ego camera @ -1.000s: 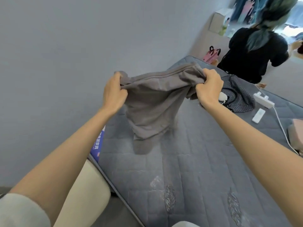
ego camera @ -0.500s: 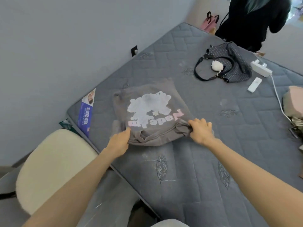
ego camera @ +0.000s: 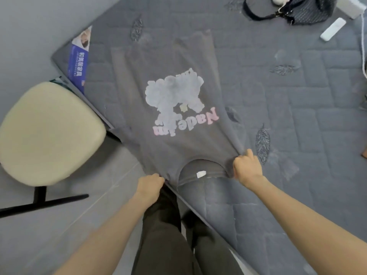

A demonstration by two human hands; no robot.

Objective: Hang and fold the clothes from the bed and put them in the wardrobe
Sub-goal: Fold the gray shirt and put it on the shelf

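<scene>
Two bare hands grip the shoulders of a grey T-shirt [ego camera: 174, 135], one on either side of its neckline, at the near edge of a bed [ego camera: 297, 120]. The left hand [ego camera: 150, 186] has its fingers curled round the fabric of one shoulder just past the mattress edge. The right hand [ego camera: 247, 167] bunches the other shoulder in a closed fist over the quilted surface, and cloth puckers around its knuckles.

The T-shirt lies spread out on the grey mattress with its printed front up. The collar is nearest the person and the hem reaches toward the far side. A pale cloud-like figure and pink lettering on its chest appear upside down from this view. A small white neck tag [ego camera: 201, 174] shows inside the open collar. The garment's near-left part hangs over the mattress edge.

A blue printed label [ego camera: 79, 62] sits at the mattress's left corner. On the far right of the bed lie a dark handbag [ego camera: 303, 12] with black straps, a slim white remote [ego camera: 332, 29] just beside it, and a white power strip [ego camera: 351, 5] with a white cable [ego camera: 363, 56] running along the right edge.

A cream-cushioned chair [ego camera: 47, 132] on a black frame stands to the left, on the grey tiled floor [ego camera: 59, 235] beside the bed. The person's dark trousers [ego camera: 164, 239] show below, between the forearms.
</scene>
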